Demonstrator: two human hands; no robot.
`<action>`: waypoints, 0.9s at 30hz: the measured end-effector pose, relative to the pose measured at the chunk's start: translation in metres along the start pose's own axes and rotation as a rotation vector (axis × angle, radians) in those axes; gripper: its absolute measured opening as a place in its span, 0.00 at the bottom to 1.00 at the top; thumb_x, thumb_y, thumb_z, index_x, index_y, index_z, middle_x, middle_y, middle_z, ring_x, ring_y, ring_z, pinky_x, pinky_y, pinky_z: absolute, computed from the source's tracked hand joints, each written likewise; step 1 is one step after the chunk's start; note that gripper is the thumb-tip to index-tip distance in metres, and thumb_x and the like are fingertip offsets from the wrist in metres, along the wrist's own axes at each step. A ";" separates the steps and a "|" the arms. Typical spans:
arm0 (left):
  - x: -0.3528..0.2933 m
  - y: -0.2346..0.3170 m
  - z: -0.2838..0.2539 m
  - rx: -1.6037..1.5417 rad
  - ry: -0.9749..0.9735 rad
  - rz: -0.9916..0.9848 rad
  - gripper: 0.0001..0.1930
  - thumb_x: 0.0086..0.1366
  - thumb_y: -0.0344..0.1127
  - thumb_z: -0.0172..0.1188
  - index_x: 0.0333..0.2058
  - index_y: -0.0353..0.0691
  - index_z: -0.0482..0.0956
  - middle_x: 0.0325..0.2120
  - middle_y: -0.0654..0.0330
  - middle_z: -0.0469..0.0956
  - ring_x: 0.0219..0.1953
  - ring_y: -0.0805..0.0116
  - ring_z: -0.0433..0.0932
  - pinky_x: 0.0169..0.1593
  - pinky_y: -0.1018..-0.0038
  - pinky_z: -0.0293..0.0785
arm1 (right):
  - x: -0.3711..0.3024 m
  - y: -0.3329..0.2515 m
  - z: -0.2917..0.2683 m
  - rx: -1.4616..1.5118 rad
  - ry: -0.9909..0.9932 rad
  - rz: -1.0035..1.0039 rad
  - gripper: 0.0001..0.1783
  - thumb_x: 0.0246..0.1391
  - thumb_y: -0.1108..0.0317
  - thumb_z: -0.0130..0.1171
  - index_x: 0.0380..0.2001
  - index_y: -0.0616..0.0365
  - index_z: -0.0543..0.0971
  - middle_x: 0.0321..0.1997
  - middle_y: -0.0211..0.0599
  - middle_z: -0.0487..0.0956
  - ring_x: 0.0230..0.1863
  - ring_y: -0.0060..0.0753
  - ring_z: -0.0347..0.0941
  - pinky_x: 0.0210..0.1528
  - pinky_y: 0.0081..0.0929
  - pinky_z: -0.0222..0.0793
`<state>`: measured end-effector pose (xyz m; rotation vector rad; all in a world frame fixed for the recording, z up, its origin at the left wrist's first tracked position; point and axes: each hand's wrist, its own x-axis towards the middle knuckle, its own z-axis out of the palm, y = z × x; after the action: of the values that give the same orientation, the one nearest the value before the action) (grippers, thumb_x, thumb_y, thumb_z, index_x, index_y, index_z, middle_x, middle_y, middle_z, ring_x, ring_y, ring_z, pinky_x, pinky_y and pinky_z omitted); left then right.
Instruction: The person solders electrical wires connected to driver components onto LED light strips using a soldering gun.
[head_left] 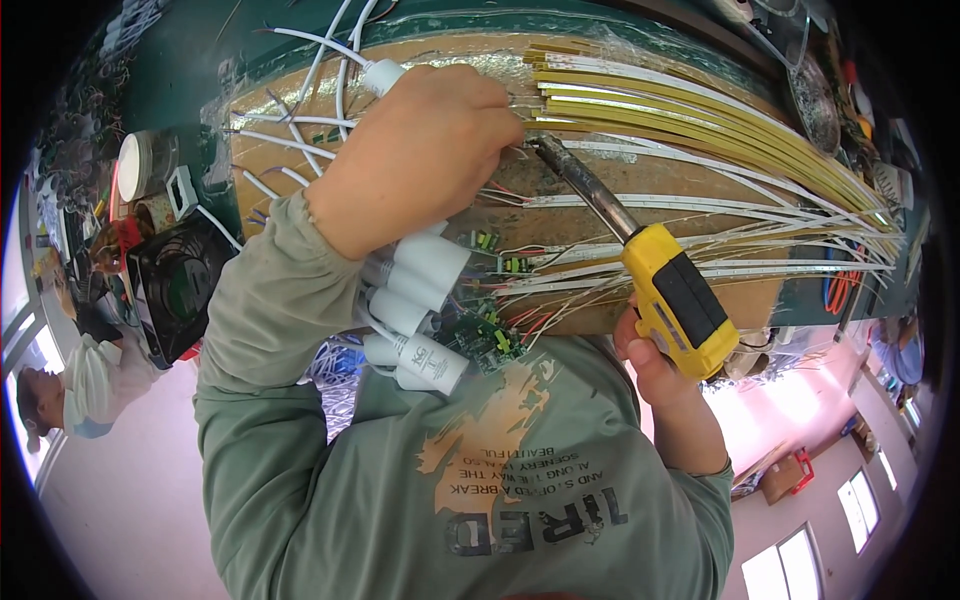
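My right hand (655, 365) is wrapped round the yellow and black handle of a soldering iron (680, 300). Its dark tip reaches up and left to the ends of thin white LED strips (640, 150), right beside my left fingertips. There my left hand (420, 150) is closed in a pinch on what looks like a thin wire, mostly hidden by the fingers. Past that hand, a white cylindrical housing (383, 75) with a white cable lies on the board. Below my left wrist, several white housings (430, 270) are bunched with small green circuit boards (490, 338) and red wires.
A brown work board (700, 215) lies on the green bench (210, 170). Yellow-backed strips (650, 100) fan out to the right. On the left stand a black fan (180, 285) and a round white-lidded jar (132, 167). Another person (90, 390) is at the far left.
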<state>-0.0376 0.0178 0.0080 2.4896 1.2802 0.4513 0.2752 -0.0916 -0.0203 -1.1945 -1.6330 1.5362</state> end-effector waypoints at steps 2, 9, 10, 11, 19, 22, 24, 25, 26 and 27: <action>0.000 0.000 0.000 -0.002 0.001 -0.001 0.08 0.53 0.26 0.62 0.34 0.41 0.80 0.33 0.59 0.77 0.42 0.56 0.77 0.46 0.64 0.73 | 0.000 -0.001 0.001 -0.029 -0.005 0.006 0.31 0.55 0.57 0.65 0.52 0.68 0.67 0.21 0.32 0.70 0.20 0.23 0.65 0.23 0.21 0.61; -0.001 0.000 0.001 0.014 -0.002 -0.005 0.08 0.53 0.27 0.62 0.34 0.41 0.80 0.33 0.60 0.77 0.42 0.56 0.77 0.46 0.64 0.73 | 0.002 -0.010 -0.002 0.086 -0.010 0.072 0.12 0.53 0.65 0.63 0.39 0.58 0.76 0.27 0.31 0.74 0.27 0.30 0.70 0.28 0.29 0.65; -0.001 0.000 0.001 0.015 -0.001 -0.004 0.08 0.53 0.27 0.62 0.34 0.41 0.80 0.33 0.60 0.77 0.42 0.56 0.77 0.46 0.64 0.73 | 0.002 -0.011 -0.001 0.199 0.013 0.093 0.13 0.53 0.65 0.63 0.40 0.59 0.76 0.27 0.31 0.74 0.27 0.28 0.70 0.28 0.27 0.65; 0.000 0.000 0.001 0.017 0.004 -0.002 0.08 0.53 0.27 0.62 0.34 0.41 0.80 0.33 0.60 0.77 0.42 0.57 0.77 0.46 0.64 0.73 | 0.002 -0.012 0.000 0.312 0.035 0.116 0.14 0.53 0.66 0.63 0.41 0.60 0.76 0.27 0.30 0.74 0.27 0.26 0.70 0.28 0.26 0.65; 0.000 0.001 0.001 0.021 -0.017 -0.016 0.07 0.54 0.27 0.62 0.34 0.41 0.80 0.33 0.60 0.78 0.42 0.57 0.77 0.46 0.64 0.73 | 0.000 -0.015 0.005 0.359 0.147 0.200 0.45 0.46 0.47 0.73 0.59 0.65 0.66 0.21 0.28 0.68 0.20 0.21 0.63 0.22 0.20 0.59; 0.000 0.001 0.001 0.021 -0.006 -0.012 0.07 0.54 0.27 0.62 0.34 0.41 0.80 0.33 0.60 0.78 0.42 0.57 0.77 0.46 0.64 0.73 | 0.000 -0.016 0.004 0.348 0.143 0.200 0.45 0.47 0.47 0.72 0.59 0.66 0.66 0.21 0.28 0.68 0.20 0.21 0.63 0.22 0.20 0.59; 0.000 0.001 0.001 0.029 -0.001 -0.008 0.07 0.54 0.27 0.62 0.33 0.42 0.81 0.33 0.60 0.78 0.42 0.57 0.77 0.46 0.64 0.73 | 0.000 -0.017 0.002 0.334 0.137 0.195 0.45 0.47 0.47 0.72 0.59 0.66 0.67 0.21 0.29 0.68 0.20 0.21 0.63 0.22 0.20 0.59; 0.000 0.001 0.001 0.019 0.002 -0.007 0.07 0.54 0.27 0.62 0.33 0.42 0.81 0.33 0.60 0.78 0.42 0.57 0.77 0.46 0.64 0.73 | 0.001 -0.017 0.000 0.334 0.097 0.164 0.31 0.50 0.55 0.69 0.50 0.64 0.71 0.23 0.29 0.71 0.22 0.22 0.66 0.25 0.22 0.62; 0.000 0.001 0.001 0.025 -0.002 -0.010 0.07 0.54 0.27 0.62 0.33 0.42 0.81 0.33 0.60 0.78 0.42 0.57 0.77 0.46 0.64 0.73 | 0.001 -0.017 -0.001 0.346 0.060 0.131 0.17 0.52 0.63 0.65 0.41 0.61 0.75 0.25 0.29 0.74 0.25 0.23 0.68 0.27 0.23 0.64; 0.000 0.001 0.001 0.031 -0.006 -0.013 0.07 0.54 0.27 0.62 0.33 0.42 0.81 0.33 0.60 0.78 0.42 0.57 0.77 0.47 0.64 0.73 | 0.001 -0.017 -0.001 0.333 0.057 0.133 0.17 0.52 0.63 0.65 0.41 0.61 0.75 0.25 0.29 0.74 0.25 0.23 0.68 0.27 0.23 0.64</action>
<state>-0.0371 0.0170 0.0076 2.5043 1.3098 0.4234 0.2724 -0.0891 -0.0041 -1.1677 -1.2209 1.7568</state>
